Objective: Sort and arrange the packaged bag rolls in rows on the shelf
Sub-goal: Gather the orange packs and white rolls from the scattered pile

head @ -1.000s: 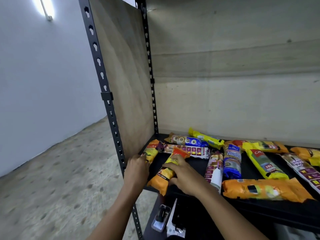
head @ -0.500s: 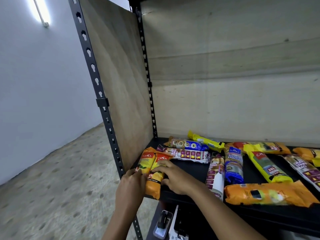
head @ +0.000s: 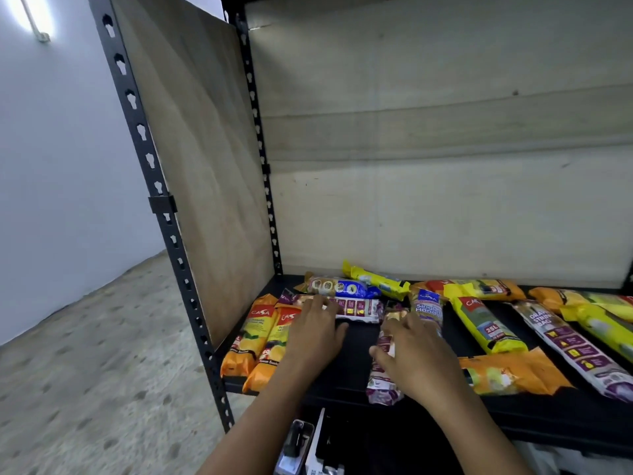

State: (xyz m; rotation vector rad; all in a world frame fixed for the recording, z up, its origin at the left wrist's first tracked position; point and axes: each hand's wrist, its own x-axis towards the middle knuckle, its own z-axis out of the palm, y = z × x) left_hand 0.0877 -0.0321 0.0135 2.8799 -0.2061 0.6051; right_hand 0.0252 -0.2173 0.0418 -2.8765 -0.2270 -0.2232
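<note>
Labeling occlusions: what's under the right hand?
The right hand covers the middle of a purple-and-white roll lying front to back; its two ends show. How the fingers grip it is hidden.

A lit fluorescent tube (head: pixel 32 15) glows at the upper left on a pale bluish wall (head: pixel 61 186). Below the wall lies a speckled concrete floor (head: pixel 89 365). A black slotted steel upright (head: pixel 150 173) with keyhole cut-outs runs down the left front corner of the rack, a second upright (head: pixel 257 132) stands at the back corner. A plywood side panel (head: pixel 202 173) fills the span between them, and a plywood back panel (head: pixel 438 159) closes the rear. Under the front edge, small packaged items (head: pixel 298 443) show, too unclear to name.
</note>
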